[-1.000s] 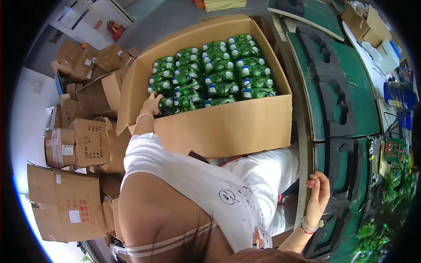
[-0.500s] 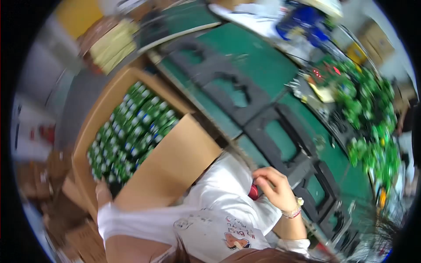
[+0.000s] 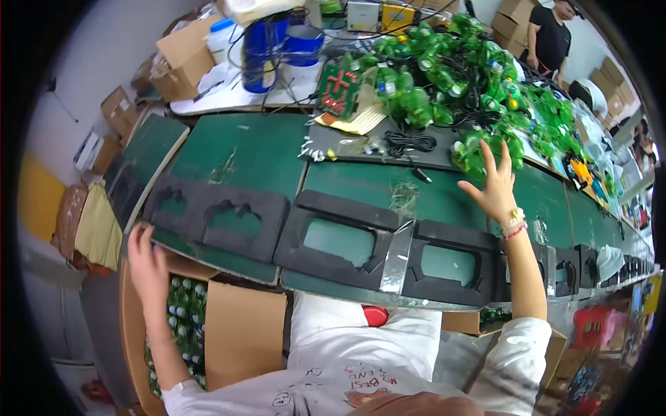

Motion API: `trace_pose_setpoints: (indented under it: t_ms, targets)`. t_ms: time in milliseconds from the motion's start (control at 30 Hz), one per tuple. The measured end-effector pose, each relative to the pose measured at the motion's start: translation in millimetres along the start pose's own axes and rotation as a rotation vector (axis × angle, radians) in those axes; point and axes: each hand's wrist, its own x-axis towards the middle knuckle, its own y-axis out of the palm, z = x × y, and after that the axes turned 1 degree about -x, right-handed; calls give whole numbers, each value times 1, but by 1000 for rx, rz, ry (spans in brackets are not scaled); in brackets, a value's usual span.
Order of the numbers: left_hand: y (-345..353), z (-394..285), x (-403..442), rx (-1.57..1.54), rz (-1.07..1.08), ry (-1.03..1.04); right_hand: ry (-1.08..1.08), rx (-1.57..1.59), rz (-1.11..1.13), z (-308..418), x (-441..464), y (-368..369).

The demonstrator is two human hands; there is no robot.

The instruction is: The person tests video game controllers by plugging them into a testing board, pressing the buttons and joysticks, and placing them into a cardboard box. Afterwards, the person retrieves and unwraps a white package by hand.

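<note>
My right hand (image 3: 496, 191) is raised over the green work table (image 3: 243, 145), fingers spread, with nothing in it. Just beyond its fingertips lies a clear green plastic piece (image 3: 470, 158), at the near side of a heap of green plastic pieces (image 3: 423, 69). At the table's left front edge is my left hand (image 3: 147, 267), fingers stretched out and holding nothing visible. It is by the end of a dark foam frame (image 3: 246, 232). Below it stands a cardboard box (image 3: 243, 333) with rows of green pieces with white and blue ends (image 3: 182, 312).
More dark foam frames (image 3: 333, 232) line the table's front edge, joined by clear tape (image 3: 397, 256). Behind them lie a black coiled cable (image 3: 409, 143), a green circuit board (image 3: 338, 90) with red lights and blue tubs (image 3: 260, 55). A person in black (image 3: 549, 38) stands far back right.
My view has swung from the box on the left to the table. My right hand has moved from my lap out over the table. My left hand has gone from the box side to the table edge.
</note>
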Motion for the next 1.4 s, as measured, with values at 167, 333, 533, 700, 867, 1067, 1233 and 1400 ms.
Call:
trace_pose_setpoints:
  t_ms: [167, 333, 533, 700, 867, 1067, 1233, 1400]
  targets:
    - [39, -152, 91, -354, 181, 438, -169, 181, 12, 7, 32, 22]
    - [119, -249, 168, -570, 168, 594, -53, 96, 113, 19, 60, 34]
    - [195, -286, 242, -993, 283, 332, -69, 117, 58, 1, 72, 47]
    - [195, -312, 228, -610, 55, 225, -27, 130, 34, -4, 93, 64]
    - [194, -326, 222, -488, 5, 176, 16, 102, 14, -9, 113, 78]
    - [192, -326, 218, -514, -9, 238, 35, 149, 49, -14, 123, 83]
    - [195, -324, 210, -492, -120, 327, -201, 367, 24, -50, 92, 63]
    - [145, -347, 183, -463, -271, 615, -151, 308, -198, -53, 64, 43]
